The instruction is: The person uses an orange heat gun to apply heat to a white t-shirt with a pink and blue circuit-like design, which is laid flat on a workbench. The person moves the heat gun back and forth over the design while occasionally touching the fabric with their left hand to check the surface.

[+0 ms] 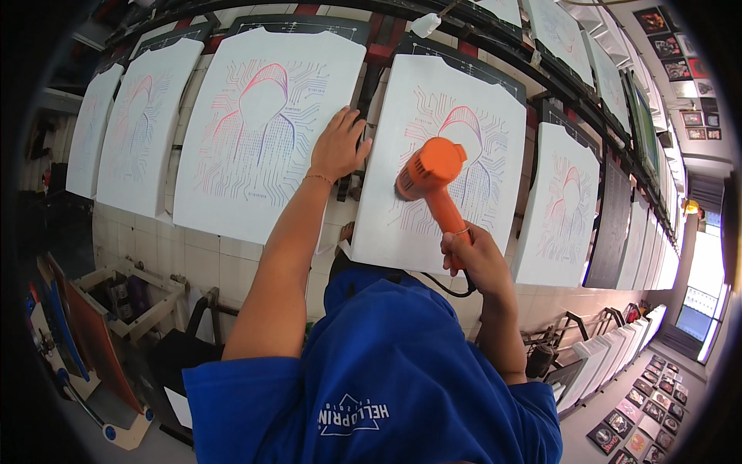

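Observation:
My right hand (pixel 481 259) is closed around the handle of an orange hair dryer (pixel 442 166) with a dark cord. The dryer's head is over the left part of a white T-shirt (pixel 402 116) stretched on a board, covering part of its red and blue hooded-figure print. My left hand (pixel 340 143) has its fingers stretched out at the right edge of another white T-shirt (pixel 205 155) with the same print, beside the gap between the two boards. Whether its palm presses on the cloth I cannot tell.
More printed T-shirts on boards stand to the left (pixel 147 131) and right (pixel 556 209). A dark rail (pixel 495 42) runs behind them, with a white fitting (pixel 426 25) hanging near it. A metal frame (pixel 147 301) stands low at left, and leaning panels (pixel 93 332) beside it.

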Available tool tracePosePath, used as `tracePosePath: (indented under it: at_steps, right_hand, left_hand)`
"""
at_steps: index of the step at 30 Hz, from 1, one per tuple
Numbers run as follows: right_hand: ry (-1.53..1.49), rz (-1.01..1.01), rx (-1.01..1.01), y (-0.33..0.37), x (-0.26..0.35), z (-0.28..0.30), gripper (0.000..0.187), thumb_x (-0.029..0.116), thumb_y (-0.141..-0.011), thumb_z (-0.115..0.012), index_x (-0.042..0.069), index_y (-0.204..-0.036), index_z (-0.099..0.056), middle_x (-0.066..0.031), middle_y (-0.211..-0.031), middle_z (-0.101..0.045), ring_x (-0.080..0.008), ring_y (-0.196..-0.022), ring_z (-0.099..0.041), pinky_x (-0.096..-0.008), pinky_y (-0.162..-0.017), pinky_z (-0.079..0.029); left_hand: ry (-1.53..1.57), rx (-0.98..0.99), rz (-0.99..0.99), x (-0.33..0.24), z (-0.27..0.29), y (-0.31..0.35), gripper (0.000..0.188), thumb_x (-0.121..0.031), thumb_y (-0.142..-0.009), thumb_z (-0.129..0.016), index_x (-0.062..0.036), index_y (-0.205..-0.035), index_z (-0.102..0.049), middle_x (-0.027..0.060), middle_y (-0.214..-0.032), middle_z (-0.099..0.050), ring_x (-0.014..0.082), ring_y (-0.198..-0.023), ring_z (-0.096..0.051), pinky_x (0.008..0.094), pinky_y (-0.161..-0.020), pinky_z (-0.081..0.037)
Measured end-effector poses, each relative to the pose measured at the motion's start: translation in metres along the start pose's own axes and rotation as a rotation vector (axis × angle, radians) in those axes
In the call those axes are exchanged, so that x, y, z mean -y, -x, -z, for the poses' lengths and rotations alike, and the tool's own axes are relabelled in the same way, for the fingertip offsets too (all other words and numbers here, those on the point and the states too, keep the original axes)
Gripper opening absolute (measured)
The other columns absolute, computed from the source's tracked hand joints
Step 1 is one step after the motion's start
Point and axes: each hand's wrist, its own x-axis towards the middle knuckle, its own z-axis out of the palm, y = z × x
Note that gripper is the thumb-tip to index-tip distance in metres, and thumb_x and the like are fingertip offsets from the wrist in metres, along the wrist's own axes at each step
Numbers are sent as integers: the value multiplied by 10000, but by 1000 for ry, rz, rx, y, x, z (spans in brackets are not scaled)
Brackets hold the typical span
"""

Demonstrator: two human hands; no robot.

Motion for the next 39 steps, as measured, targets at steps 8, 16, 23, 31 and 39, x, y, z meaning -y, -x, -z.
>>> tracePosePath:
  at_steps: [8,16,23,31,39]
  right_hand:
    - [40,-54,137,20,-17,2,344,280,-936,-633,-39,-1054,-575,-42,-805,-586,-98,-625,-593,-240,-545,-484]
    - [31,-51,68,29,-17,2,337,270,-938,-639,-42,-1051,-578,-40,-787,-591,-100,-616,-594,-243,-542,-484]
    - [47,-68,84,33,-23,21,327,257,-942,-627,-44,-1056,-567,-48,-804,-595,-101,-615,-600,-243,-533,-492]
    - [-48,21,-105,20,-27,25,327,255,-939,-629,-44,-1054,-566,-53,-799,-592,-99,-634,-599,-245,-527,-488]
    - [-10,-71,-39,44,-30,35,337,266,-937,-627,-41,-1059,-561,-50,-802,-585,-105,-636,-600,-246,-545,-491]
  left_hand:
    - [0,10,5,1,-1,1,434,-316,-932,-551,-4,-1232,-577,177,-1395,-504,348,-1390,-360,428,-1151,-322]
    - [-4,-15,-1,0,-3,0,422,-310,-930,-557,-5,-1219,-598,174,-1388,-513,343,-1382,-375,421,-1154,-318]
    - [-26,-6,6,1,-5,1,431,-308,-927,-561,-11,-1237,-596,159,-1395,-513,327,-1390,-370,412,-1157,-315]
    - [-36,16,22,-2,-3,-1,414,-275,-929,-564,-17,-1251,-596,157,-1402,-513,338,-1398,-358,409,-1151,-324]
    - [-67,43,29,-4,-4,-2,429,-295,-933,-553,-22,-1262,-589,156,-1417,-498,330,-1410,-341,414,-1160,-312]
